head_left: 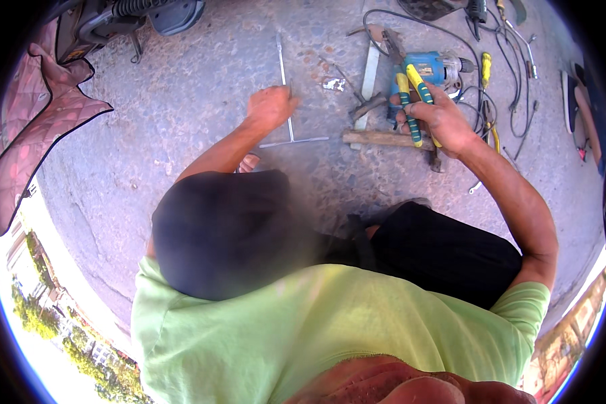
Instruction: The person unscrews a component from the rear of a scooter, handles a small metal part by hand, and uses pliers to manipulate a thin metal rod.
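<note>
My right hand (441,121) is closed on the yellow-and-teal handles of a pair of pliers (416,79). Their dark jaws point away from me, beside a blue power drill (427,66). My left hand (271,108) is a loose fist, its fingers over the shaft of a thin metal T-handle wrench (291,128). That wrench's crossbar lies nearest to me. Below the pliers is a hammer (377,137) with a wooden handle, its head partly under my right wrist. A flat metal bar (370,71) runs beneath the hammer's handle.
A small shiny scrap (333,83) lies between my hands. Right of the drill are a yellow-handled screwdriver (485,67), black cables (515,87) and a long socket wrench (522,44). A pink quilted cover (20,145) hangs at the left, near dark machine parts (104,30).
</note>
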Action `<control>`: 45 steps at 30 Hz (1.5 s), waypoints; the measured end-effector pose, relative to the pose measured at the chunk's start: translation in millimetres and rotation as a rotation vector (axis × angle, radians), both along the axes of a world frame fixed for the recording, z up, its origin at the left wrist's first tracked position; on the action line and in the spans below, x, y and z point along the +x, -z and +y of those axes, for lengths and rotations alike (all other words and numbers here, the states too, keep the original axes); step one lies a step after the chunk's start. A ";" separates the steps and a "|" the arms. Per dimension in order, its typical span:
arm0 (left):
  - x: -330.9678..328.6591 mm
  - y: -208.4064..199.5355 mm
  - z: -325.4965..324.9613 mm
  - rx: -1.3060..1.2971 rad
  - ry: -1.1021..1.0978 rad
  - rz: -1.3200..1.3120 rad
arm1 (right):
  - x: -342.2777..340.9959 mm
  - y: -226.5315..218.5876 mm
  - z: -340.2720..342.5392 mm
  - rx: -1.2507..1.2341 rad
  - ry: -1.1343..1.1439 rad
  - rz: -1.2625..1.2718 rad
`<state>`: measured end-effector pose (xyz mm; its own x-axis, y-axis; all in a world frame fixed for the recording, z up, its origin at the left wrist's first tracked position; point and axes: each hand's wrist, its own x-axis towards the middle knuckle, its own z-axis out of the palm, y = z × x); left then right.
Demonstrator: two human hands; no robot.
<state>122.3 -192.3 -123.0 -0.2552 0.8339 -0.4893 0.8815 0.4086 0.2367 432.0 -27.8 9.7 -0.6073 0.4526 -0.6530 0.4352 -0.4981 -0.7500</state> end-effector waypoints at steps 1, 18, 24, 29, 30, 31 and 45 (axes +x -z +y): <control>0.7 0.0 -0.2 -0.007 0.016 0.014 | 0.9 0.1 0.3 -0.021 -0.011 0.002; 20.6 12.4 8.5 -0.121 -0.138 0.028 | 31.9 10.0 14.5 0.050 -0.025 -0.003; 18.4 6.0 17.5 0.065 -0.141 -0.130 | 49.7 21.4 17.5 0.030 -0.030 0.034; 43.6 -93.4 81.2 0.229 -0.198 -0.594 | 59.2 23.0 18.5 -0.018 0.064 0.045; 51.7 -114.6 101.8 0.228 -0.163 -0.643 | 62.2 23.5 18.8 -0.027 0.078 0.049; 56.9 -130.8 120.1 0.299 -0.092 -0.588 | 62.8 25.1 19.2 -0.016 0.081 0.037; 117.3 -180.8 379.8 0.596 0.538 0.357 | 84.6 22.5 19.3 0.099 -0.007 -0.002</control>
